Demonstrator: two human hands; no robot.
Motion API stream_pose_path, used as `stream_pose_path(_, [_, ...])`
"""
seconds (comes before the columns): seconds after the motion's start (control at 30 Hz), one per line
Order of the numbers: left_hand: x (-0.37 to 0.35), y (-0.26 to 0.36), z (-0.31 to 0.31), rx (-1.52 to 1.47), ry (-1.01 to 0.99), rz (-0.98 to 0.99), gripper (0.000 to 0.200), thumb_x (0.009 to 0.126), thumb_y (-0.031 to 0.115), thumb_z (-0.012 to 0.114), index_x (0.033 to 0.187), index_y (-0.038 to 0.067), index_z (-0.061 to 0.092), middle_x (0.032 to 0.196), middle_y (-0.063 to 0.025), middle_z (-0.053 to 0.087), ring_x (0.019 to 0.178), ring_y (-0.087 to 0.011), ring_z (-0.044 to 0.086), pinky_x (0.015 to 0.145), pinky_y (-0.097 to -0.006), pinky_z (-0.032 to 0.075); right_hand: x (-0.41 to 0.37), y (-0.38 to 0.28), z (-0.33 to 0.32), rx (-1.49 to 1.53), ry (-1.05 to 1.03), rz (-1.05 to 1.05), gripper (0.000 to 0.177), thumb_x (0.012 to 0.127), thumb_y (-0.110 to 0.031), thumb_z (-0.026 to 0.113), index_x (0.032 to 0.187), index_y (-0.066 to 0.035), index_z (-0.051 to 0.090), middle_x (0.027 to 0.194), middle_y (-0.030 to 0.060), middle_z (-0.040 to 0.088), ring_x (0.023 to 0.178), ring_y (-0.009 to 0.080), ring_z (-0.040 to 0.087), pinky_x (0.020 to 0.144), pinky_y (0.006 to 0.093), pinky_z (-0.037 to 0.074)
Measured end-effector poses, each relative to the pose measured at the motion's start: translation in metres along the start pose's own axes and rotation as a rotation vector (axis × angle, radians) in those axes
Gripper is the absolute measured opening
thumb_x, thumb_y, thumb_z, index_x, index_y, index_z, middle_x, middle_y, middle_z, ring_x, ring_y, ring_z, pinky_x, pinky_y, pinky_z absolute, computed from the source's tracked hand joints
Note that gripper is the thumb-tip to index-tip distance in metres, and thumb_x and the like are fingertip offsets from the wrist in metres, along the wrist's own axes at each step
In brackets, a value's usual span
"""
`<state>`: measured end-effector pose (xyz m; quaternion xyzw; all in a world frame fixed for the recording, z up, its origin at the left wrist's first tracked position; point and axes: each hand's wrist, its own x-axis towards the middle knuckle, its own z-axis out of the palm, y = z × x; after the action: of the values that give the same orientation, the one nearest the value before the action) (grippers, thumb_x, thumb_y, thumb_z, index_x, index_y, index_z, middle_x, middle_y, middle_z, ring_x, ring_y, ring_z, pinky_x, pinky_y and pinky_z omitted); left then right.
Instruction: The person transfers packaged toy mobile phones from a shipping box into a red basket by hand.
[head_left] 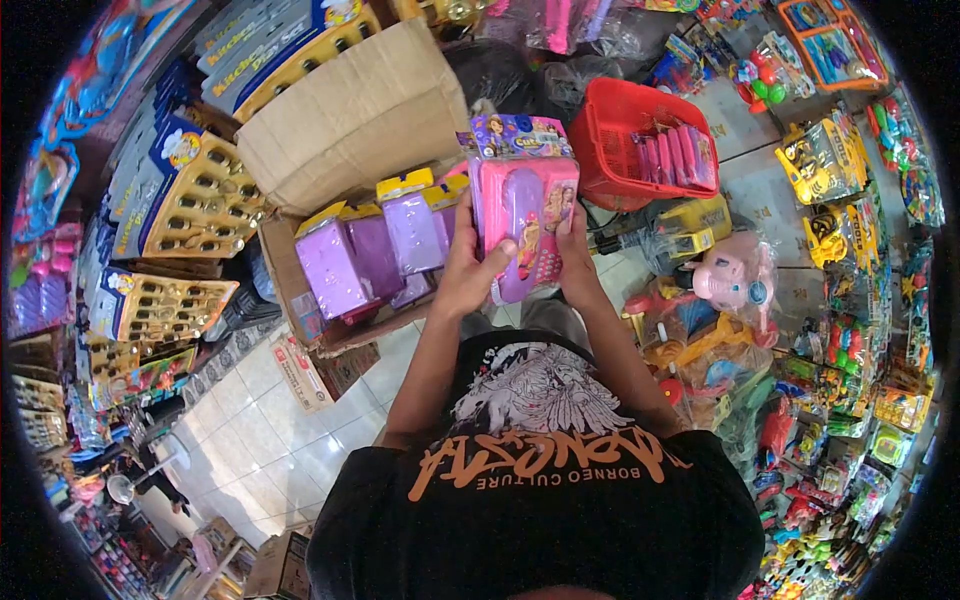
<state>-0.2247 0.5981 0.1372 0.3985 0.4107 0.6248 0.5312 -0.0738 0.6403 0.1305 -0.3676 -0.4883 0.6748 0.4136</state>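
I hold a packaged toy telephone (500, 200) in front of me, pink with a purple handset and a printed header card at its top. My left hand (472, 262) is closed round its left side, with the thumb lying over the lower part of the handset. My right hand (573, 255) grips the right edge. Just left of the toy stands an open cardboard box (285, 270) holding several purple packages (335, 268) with yellow tops.
A red plastic basket (600, 180) with pink packets (680, 155) stands to the right. Kitchen play sets (195, 200) hang at the left. Bagged toys (715, 370) and a pink toy (735, 275) lie at the right. Below left is a tiled floor (255, 425).
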Motion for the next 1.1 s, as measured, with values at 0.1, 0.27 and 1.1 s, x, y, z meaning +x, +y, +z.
stream_pose_path(0.1, [0.016,-0.024,0.033,0.118,-0.001,0.056,0.082,0.083,0.024,0.062,0.140,-0.001,0.009,0.137,-0.0180,0.027,0.127,-0.0239,0.029,0.106,-0.0361,0.023,-0.007,-0.002,-0.047,0.009,0.055,-0.002,0.053,0.096,-0.039,0.037,0.137,-0.007,0.022,0.130,0.0095,0.038,0.123,0.0174,0.034,0.101,0.0322,0.030])
stream_pose_path(0.27, [0.050,-0.068,0.117,0.167,-0.114,-0.047,0.080,0.085,0.035,0.060,0.138,-0.001,0.011,0.131,-0.0206,0.035,0.123,-0.0267,0.036,0.102,-0.0378,0.029,-0.024,-0.019,-0.142,0.003,0.272,0.055,0.049,0.096,-0.029,0.040,0.137,-0.006,0.028,0.130,0.0094,0.040,0.116,0.0166,0.042,0.098,0.0300,0.033])
stream_pose_path(1.1, [0.201,-0.197,0.212,0.611,-0.100,-0.247,0.053,0.085,0.030,0.060,0.124,0.000,0.040,0.109,-0.0142,0.049,0.100,-0.0223,0.050,0.088,-0.0348,0.040,0.092,-0.001,-0.329,-0.290,0.368,-0.003,0.037,0.088,-0.017,0.052,0.121,0.000,0.047,0.112,0.0171,0.056,0.106,0.0243,0.052,0.090,0.0331,0.041])
